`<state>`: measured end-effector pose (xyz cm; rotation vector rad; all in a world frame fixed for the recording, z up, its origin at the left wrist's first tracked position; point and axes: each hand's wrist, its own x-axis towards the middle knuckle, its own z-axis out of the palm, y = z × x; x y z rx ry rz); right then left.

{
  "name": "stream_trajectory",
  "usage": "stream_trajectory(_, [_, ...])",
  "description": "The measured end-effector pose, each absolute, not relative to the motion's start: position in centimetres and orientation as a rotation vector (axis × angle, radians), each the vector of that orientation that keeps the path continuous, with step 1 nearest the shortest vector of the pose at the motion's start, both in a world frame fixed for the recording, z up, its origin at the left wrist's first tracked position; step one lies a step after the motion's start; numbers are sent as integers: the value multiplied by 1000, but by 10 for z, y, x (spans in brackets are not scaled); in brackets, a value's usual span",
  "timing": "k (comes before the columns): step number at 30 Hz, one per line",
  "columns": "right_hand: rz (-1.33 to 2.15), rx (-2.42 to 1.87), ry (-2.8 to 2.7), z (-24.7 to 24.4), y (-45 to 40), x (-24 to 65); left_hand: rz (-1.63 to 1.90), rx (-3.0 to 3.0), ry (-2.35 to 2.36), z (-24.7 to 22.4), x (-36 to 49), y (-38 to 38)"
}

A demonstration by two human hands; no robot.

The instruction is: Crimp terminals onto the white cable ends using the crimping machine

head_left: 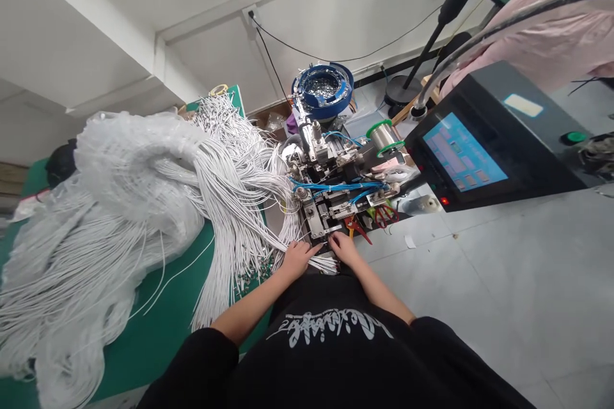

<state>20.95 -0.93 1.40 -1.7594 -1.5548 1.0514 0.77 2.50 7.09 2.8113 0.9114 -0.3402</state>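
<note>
Both my hands are at the near end of a small metal bench machine (326, 195) with blue air tubes. My left hand (298, 257) has its forefinger reaching along the machine's front, the other fingers bent around a thin white cable. Just across from it, my right hand (343, 248) has its fingertips pinched together at the machine's front edge; what lies between them is too small to make out. Below and between the hands sits a bunch of white cables (324, 264). To the left, a large heap of white cables (230, 185) spreads towards the machine.
Clear plastic wrap (139, 147) covers more cables on the green table (177, 297). Behind the machine stands a blue bowl feeder (322, 91) beside a wire spool (385, 138). Orange-handled pliers (355, 229) and red scissors (385, 214) lie right, near a touchscreen box (464, 152). A person in pink (542, 32) is behind.
</note>
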Motion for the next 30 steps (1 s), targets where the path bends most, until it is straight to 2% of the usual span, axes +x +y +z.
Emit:
stream_trajectory(19, [1348,-1802,-1266,-4,-10,209,-378,2853,955,57,8,21])
stream_trajectory(30, [1226,-1901,-1287,11,-19,223,-238,2841,1126,60,-19,9])
